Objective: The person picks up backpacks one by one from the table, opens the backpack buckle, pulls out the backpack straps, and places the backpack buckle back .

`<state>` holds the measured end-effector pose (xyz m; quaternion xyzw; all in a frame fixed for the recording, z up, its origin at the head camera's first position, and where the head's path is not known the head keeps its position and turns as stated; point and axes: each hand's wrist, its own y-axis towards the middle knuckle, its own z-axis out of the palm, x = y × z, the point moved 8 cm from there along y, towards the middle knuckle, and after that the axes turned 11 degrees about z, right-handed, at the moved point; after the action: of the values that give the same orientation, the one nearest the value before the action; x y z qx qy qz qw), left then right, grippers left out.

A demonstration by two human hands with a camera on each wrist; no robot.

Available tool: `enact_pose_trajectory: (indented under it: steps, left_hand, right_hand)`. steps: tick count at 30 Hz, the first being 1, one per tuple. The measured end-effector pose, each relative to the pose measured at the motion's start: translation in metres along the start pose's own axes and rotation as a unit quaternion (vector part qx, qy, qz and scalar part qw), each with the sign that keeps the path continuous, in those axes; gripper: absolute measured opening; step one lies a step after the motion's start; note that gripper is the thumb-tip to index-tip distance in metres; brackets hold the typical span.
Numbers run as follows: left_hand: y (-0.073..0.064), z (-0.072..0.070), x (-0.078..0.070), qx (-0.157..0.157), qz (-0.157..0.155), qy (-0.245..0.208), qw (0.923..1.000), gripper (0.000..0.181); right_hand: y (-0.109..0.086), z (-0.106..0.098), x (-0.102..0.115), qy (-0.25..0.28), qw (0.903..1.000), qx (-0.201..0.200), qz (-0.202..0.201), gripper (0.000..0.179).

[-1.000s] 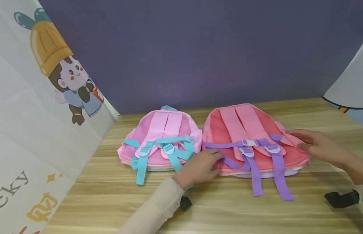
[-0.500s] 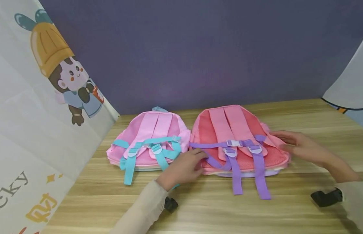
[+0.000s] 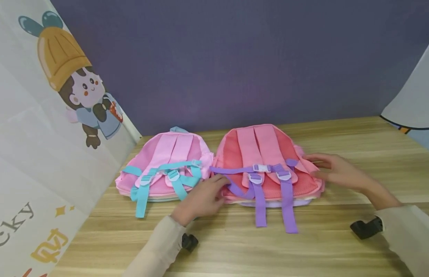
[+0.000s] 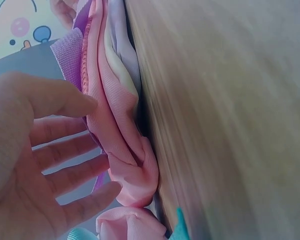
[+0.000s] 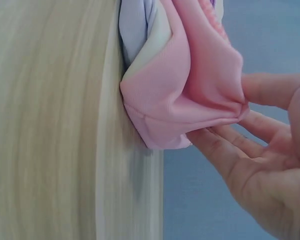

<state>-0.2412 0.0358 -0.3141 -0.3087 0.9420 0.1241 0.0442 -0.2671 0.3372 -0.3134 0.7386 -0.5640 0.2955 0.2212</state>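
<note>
A coral-pink backpack (image 3: 270, 154) with purple straps lies on the table, its shoulder straps facing up. My left hand (image 3: 202, 196) rests at its near left corner; in the left wrist view the fingers (image 4: 72, 150) are spread, fairly straight and touch its side. My right hand (image 3: 342, 173) holds the right side, pinching a fold of the fabric between thumb and fingers in the right wrist view. A smaller light-pink backpack (image 3: 157, 154) with turquoise straps lies against the coral one on the left, partly behind my left hand. The left fingertips are partly hidden.
The wooden table (image 3: 263, 254) ends at a dark blue-grey wall (image 3: 235, 57) behind the backpacks. On the left, a white printed sheet (image 3: 34, 154) borders the table. Purple strap ends (image 3: 289, 211) hang toward the table's front.
Both backpacks have slid to the left across the table, staying side by side. Both my hands have moved left along with the coral backpack.
</note>
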Motion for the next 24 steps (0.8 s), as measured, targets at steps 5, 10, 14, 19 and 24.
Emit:
enact_pose_trajectory:
  steps: [5, 10, 14, 19, 24]
  left_hand:
    - [-0.006, -0.001, 0.003, 0.000, -0.005, 0.006, 1.0000, 0.040]
    - [-0.002, 0.000, 0.007, -0.005, -0.004, -0.004, 1.0000, 0.040]
    - [0.004, 0.001, 0.011, -0.014, -0.001, -0.015, 0.9998, 0.036]
    - [0.009, 0.000, 0.014, -0.021, -0.003, -0.012, 0.9997, 0.035]
    - [0.012, -0.001, 0.015, -0.010, -0.018, -0.017, 0.9996, 0.036]
  right_hand:
    - [0.006, 0.006, 0.007, 0.010, 1.0000, 0.002, 0.001, 0.049]
    - [0.011, 0.007, 0.009, 0.011, 0.9998, -0.007, 0.018, 0.050]
    - [0.015, 0.008, 0.009, 0.018, 0.9995, -0.005, 0.027, 0.051]
    - [0.023, 0.010, 0.006, 0.016, 0.9989, -0.008, 0.043, 0.052]
    - [0.029, 0.006, 0.006, 0.003, 0.9982, -0.019, 0.057, 0.051]
